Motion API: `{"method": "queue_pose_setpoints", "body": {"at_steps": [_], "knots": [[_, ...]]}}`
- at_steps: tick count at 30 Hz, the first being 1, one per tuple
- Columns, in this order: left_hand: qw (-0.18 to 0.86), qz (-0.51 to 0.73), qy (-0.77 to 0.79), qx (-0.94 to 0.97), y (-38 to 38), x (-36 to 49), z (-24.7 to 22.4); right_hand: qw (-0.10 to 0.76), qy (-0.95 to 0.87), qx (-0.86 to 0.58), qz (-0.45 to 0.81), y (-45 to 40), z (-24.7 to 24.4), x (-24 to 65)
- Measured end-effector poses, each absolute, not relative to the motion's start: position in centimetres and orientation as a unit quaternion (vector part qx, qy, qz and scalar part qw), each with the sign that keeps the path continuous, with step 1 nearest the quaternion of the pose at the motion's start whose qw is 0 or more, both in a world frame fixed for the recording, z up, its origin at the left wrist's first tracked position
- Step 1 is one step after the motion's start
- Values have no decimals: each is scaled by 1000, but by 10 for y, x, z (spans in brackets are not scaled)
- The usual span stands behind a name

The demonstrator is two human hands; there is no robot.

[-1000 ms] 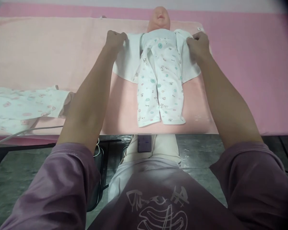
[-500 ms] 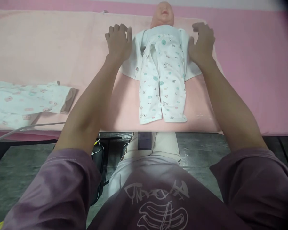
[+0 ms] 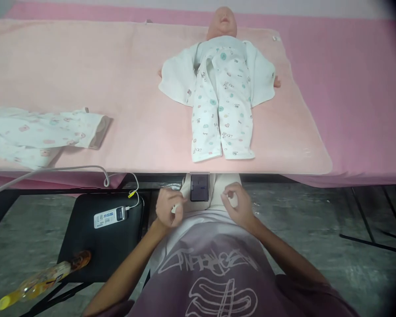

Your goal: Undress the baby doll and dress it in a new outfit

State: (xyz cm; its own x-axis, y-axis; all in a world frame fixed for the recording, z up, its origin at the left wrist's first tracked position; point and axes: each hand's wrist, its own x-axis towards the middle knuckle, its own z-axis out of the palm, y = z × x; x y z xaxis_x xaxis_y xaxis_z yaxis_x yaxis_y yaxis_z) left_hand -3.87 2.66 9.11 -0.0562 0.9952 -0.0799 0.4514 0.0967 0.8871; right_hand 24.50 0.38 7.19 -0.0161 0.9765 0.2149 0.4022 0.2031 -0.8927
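My left hand point(image 3: 170, 208) is over my lap at the near side of the table, fingers loosely curled, thumb apart, holding nothing. Level with it, my right hand point(image 3: 239, 204) is also half curled and without anything in it. Between them a dark phone-like rectangle point(image 3: 199, 188) shows over my light trousers. Beyond both hands a baby doll point(image 3: 222, 26) lies face up on the table. White printed baby clothing point(image 3: 236, 99) covers it, with wide plain sleeves point(image 3: 180, 77) spread to both sides and legs laid straight. Small doll hands point(image 3: 277, 82) poke out at the sleeve ends.
A peach mat point(image 3: 135, 88) covers much of the pink tabletop point(image 3: 359, 101). Folded printed baby clothes point(image 3: 42, 134) lie at the left. A black stool point(image 3: 82, 242) carries a power bank point(image 3: 109, 217) with a cable point(image 3: 69, 168) and a drink bottle point(image 3: 42, 281).
Both my hands have drawn back from beside the doll's sleeves to over my lap. The sleeves and the doll's hands are uncovered now. The clothing stays laid out on the doll.
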Motion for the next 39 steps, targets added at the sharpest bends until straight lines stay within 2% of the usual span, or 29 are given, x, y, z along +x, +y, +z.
{"method": "queue_pose_setpoints", "body": {"at_steps": [2,5,9,16,22,39], "knots": [[380,403,635,539,4,-45,51,414,-566,-589,402,-7,39,227],[406,417,645,495,-6,-47,17,381,-495,-608,491,-3,4,206],[417,412,637,501,5,-39,-1,401,-451,-603,521,8,-20,189],[434,423,623,494,36,-25,-19,419,-419,-586,552,20,-30,183],[476,432,625,443,49,-18,-25,428,-424,-577,551,28,-37,178],[575,462,560,377,27,-32,1,407,-482,-545,552,6,-26,183]]}}
